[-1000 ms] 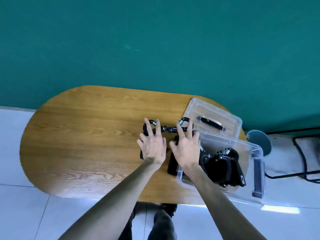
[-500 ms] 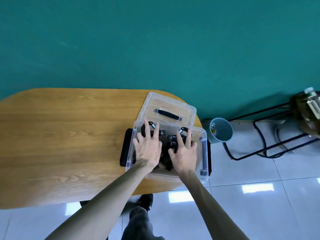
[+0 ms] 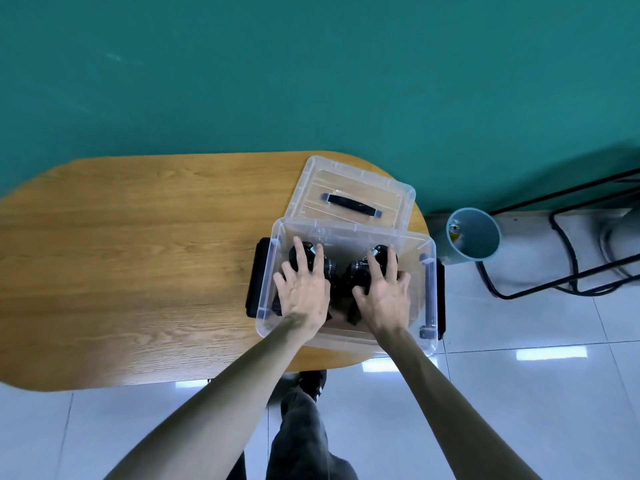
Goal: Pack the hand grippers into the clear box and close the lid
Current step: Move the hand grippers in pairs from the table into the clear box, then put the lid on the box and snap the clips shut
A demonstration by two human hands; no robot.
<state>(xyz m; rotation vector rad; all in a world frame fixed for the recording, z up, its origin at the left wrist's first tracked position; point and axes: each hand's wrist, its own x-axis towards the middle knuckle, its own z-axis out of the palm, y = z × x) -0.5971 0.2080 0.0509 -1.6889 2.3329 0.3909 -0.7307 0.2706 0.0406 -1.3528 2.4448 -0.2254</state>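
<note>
The clear box stands open on the right end of the wooden table. Two black hand grippers lie inside it side by side, the left one and the right one. My left hand lies over the left hand gripper, fingers spread across its top and thumb at its side, holding it. My right hand holds the right hand gripper the same way. The hands hide most of both. The clear lid, with a black handle, lies flat on the table just behind the box.
Black latches hang at the box's left side and right side. A blue bin and a black metal frame stand on the tiled floor to the right. The teal wall is close behind the table.
A second ago both hands held the hand grippers on the table left of the box. They have since moved them into the box, and the hands now sit slightly further apart.
</note>
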